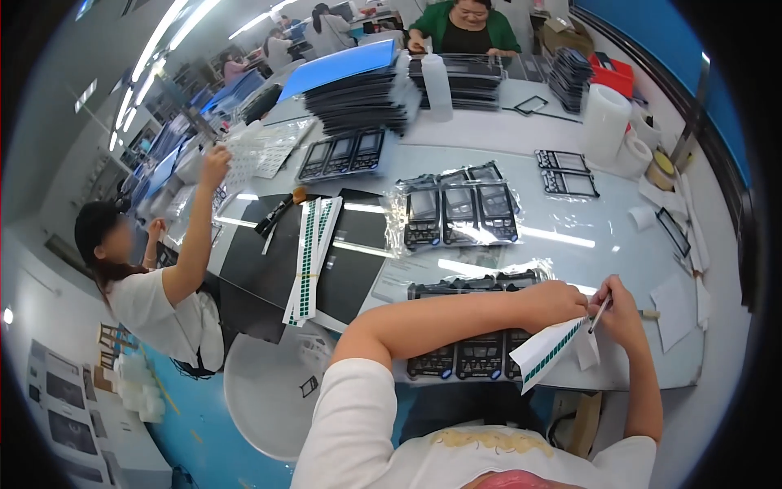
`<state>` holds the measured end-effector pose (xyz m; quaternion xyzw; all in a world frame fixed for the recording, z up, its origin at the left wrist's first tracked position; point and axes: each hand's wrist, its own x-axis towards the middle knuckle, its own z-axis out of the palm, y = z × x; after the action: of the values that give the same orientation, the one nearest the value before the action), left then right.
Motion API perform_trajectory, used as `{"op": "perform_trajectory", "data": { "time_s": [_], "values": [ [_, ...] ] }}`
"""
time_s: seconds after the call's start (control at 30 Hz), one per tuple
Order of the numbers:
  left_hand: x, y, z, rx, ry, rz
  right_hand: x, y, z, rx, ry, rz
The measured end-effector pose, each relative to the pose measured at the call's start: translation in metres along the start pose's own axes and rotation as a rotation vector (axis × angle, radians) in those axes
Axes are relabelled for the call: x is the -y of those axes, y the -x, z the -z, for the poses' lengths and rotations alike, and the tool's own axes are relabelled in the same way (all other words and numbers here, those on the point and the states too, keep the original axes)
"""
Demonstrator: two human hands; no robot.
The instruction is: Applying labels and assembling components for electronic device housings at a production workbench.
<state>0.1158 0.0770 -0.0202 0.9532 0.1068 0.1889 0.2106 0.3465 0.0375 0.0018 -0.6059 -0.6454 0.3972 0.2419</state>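
left hand: forearm comes in from lower left, crosses the body to the right; fingers curled shut on the top end of the sticker sheet.
right hand: forearm rises from the lower right edge, elbow bent; fingers pinched on tweezers, just beside the left hand.
tweezers: thin metal, tilted, tip down at the sheet's top end; whether the tip touches a sticker, cannot tell.
sticker sheet: white strip with a row of small green stickers; hangs down-left from the left hand, over the table's near edge.
tray: flat, bagged in clear film, holds a row of black handheld units with screens and keypads; lies under the left forearm at the near edge, partly hidden by it.
second tray: same kind, bagged, three units side by side; mid-table, well apart from the hands.
sheets: more green-sticker strips, fanned on a black mat, left of the hands.
stack: black flat trays piled high, blue board on top; far side.
bottle: white, upright, beside the stack.
tape rolls: white, far right.
table: pale, glossy, curved by the lens.
co-worker: seated left, one arm raised to a white sheet.
second person: green top, far end of the table.
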Motion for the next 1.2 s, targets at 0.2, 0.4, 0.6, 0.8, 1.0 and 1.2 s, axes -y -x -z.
{"op": "perform_trajectory", "data": {
  "time_s": [0.2,0.4,0.6,0.8,1.0,1.2],
  "values": [
    [0.006,-0.001,-0.002,-0.059,-0.015,-0.038,0.006,0.007,0.003,-0.113,0.195,0.269],
    [0.009,-0.001,0.001,-0.09,-0.027,-0.029,0.015,0.004,-0.002,-0.015,0.156,0.088],
    [0.007,0.0,-0.003,-0.147,-0.066,-0.056,0.011,0.014,-0.007,-0.034,0.083,0.223],
    [0.002,0.002,-0.001,-0.16,-0.038,-0.055,0.014,0.031,-0.002,0.015,0.231,0.278],
    [0.017,-0.001,-0.005,-0.167,-0.032,-0.083,0.009,0.029,-0.008,-0.014,0.388,0.305],
    [0.003,-0.002,0.004,-0.163,-0.064,-0.047,-0.005,0.031,-0.016,-0.068,0.418,0.272]
  ]
}}
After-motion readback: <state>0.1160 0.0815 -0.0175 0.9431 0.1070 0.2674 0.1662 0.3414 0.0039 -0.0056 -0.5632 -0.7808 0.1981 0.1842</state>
